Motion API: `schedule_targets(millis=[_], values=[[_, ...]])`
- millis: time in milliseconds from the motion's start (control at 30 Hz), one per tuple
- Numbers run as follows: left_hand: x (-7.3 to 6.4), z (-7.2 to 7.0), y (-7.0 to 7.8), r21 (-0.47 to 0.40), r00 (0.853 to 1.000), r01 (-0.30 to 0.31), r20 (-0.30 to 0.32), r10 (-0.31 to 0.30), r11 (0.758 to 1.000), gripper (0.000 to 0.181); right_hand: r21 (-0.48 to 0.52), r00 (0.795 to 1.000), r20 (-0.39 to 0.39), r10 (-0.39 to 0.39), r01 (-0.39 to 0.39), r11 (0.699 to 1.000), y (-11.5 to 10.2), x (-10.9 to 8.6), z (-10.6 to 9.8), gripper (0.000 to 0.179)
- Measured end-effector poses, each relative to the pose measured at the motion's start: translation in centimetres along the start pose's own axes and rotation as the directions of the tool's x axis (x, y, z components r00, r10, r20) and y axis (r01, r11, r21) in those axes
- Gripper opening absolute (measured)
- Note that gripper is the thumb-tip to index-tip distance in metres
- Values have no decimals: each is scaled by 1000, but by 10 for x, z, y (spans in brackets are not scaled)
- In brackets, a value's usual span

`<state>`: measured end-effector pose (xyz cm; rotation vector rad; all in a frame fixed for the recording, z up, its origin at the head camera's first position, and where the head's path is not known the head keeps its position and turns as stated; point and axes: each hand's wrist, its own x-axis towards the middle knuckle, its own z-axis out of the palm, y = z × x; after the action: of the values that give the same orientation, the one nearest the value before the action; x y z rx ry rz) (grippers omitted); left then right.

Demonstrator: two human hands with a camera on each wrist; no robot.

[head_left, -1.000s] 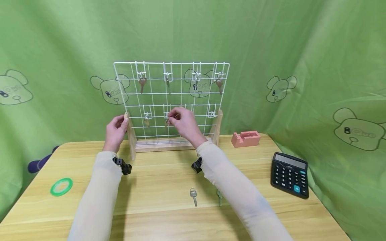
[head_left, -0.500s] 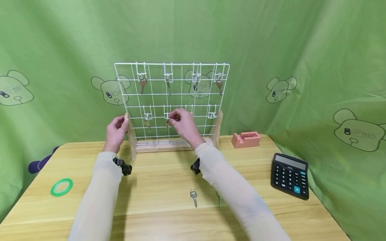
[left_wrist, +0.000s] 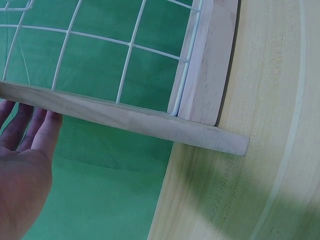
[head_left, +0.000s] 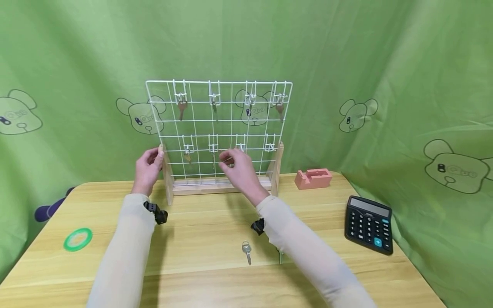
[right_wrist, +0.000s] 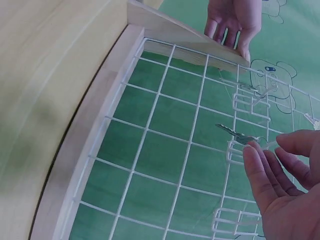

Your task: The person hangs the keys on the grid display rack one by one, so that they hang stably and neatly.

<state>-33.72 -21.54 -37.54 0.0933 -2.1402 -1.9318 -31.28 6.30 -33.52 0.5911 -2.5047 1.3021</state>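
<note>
My left hand [head_left: 147,169] grips the upper end of the left wooden side post [left_wrist: 125,120] of a white wire grid rack [head_left: 231,82], fingers behind it. My right hand [head_left: 243,173] is just right of a silver key [head_left: 214,160] that hangs on a lower-row hook. Its thumb and fingers are apart, holding nothing, with the fingertips close to the key's head in the right wrist view. A brass-coloured key [head_left: 187,157] hangs on the hook to the left. More keys, such as a reddish-brown key [head_left: 182,109], hang along the upper row.
A silver key [head_left: 247,249] and a green key [head_left: 280,256], partly covered by my right sleeve, lie on the wooden table [head_left: 200,256]. A pink tape dispenser [head_left: 313,179] and a black calculator [head_left: 369,224] are to the right, a green ring [head_left: 78,239] left.
My right hand has let go of the silver key and drawn back slightly right and down; the key now hangs from the hook. My left hand stays on the post.
</note>
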Motion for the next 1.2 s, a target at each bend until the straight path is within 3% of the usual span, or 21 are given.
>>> schedule_targets(millis=[600,967,1200], values=[[-2,1,2,-24,1000,-1,9,1,1000,53,-5,983,182,-9,10,1000,21,-39,-19,20],[-3,1,1,-37,1000,12,16,-11,999,57,-57,946,324,-11,31,998,39,-61,-30,15],[-2,-1,0,-43,1000,10,11,-9,999,55,-93,911,412,2,40,995,47,-73,-35,14]])
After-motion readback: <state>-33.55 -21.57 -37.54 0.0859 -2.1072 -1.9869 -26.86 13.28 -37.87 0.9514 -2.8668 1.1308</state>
